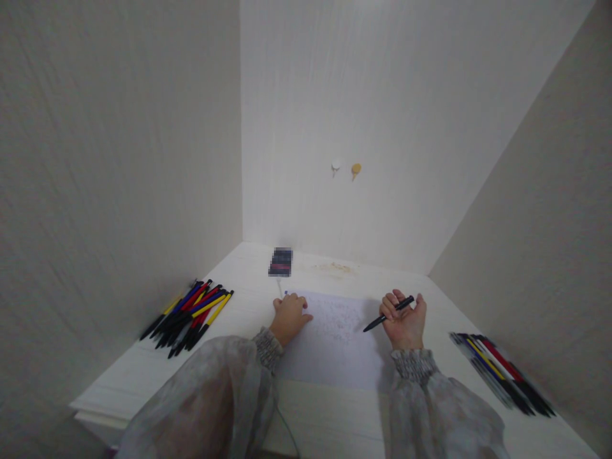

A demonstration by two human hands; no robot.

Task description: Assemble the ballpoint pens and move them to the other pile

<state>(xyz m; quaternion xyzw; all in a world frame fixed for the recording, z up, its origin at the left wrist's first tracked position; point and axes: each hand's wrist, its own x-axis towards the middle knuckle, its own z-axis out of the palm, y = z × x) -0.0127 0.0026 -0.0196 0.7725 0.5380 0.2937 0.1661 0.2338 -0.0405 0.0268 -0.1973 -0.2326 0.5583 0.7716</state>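
A white sheet of paper (335, 363) with faint scribbled marks lies on the table between my hands. My left hand (290, 317) rests on its upper left part, fingers apart and holding nothing. Over the sheet's right edge, my right hand (404, 319) is turned palm up with its fingers curled round a black pen (388, 314). The pen slants, its tip pointing down and left over the paper. Both wrists have grey elastic cuffs.
Several coloured pens (191, 315) lie piled at the left; more pens (502, 373) lie side by side at the right. A phone-like dark object (280, 262), pixelated, with a cable, is at the back. Walls enclose the white table (329, 417); two hooks (356, 169) hang behind.
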